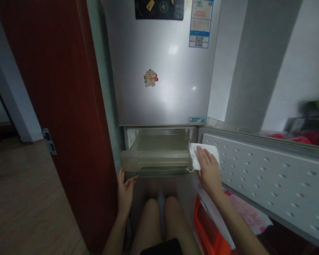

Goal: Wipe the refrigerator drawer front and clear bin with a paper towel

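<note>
A translucent drawer [156, 160] is pulled partway out of the fridge's lower compartment. My right hand [208, 166] presses a white cloth [212, 151] against the drawer front's right end, with the fingers lying over the cloth. At the left end, my left hand [126, 187] touches the drawer's lower front edge from below, thumb and fingers apart. The fridge's lower door [255, 166] stands wide open to the right, its dimpled white inner side facing me. Above the drawer, the silver upper door [164, 71] is closed.
A dark red wooden door [69, 106] with a metal latch stands close on the left. Beneath my right arm is an orange plastic frame [212, 233] beside pink-and-white patterned material [250, 216]. My knees [162, 216] are just below the drawer.
</note>
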Action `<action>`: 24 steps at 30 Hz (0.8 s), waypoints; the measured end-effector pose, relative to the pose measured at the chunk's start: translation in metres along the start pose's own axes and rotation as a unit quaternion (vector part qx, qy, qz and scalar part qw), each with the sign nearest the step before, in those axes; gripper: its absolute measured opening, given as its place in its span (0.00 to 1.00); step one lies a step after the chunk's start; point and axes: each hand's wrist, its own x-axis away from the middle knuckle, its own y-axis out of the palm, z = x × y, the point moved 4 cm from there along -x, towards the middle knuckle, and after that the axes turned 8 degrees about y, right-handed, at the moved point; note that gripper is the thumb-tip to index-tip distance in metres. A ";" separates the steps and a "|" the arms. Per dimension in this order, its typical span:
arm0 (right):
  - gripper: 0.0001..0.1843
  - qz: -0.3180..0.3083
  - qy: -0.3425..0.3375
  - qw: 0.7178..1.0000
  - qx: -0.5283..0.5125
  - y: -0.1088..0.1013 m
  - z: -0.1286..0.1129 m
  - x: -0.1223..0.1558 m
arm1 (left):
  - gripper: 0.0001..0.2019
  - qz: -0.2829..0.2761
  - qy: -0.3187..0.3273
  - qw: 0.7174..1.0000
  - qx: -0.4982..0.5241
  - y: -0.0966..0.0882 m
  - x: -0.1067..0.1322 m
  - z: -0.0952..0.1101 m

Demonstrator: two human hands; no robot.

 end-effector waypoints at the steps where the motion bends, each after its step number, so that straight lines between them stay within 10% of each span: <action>1: 0.46 0.000 0.001 1.000 -0.006 0.000 0.001 0.000 | 0.35 0.001 0.000 1.000 0.001 0.000 0.000 0.000; 8: 0.49 0.008 0.007 1.000 -0.009 0.009 -0.028 0.002 | 0.35 0.013 0.004 1.000 0.017 0.005 0.000 -0.001; 24: 0.29 -0.084 -0.157 0.975 -0.135 0.048 -0.263 -0.026 | 0.35 0.041 0.032 0.999 0.004 0.000 -0.006 -0.006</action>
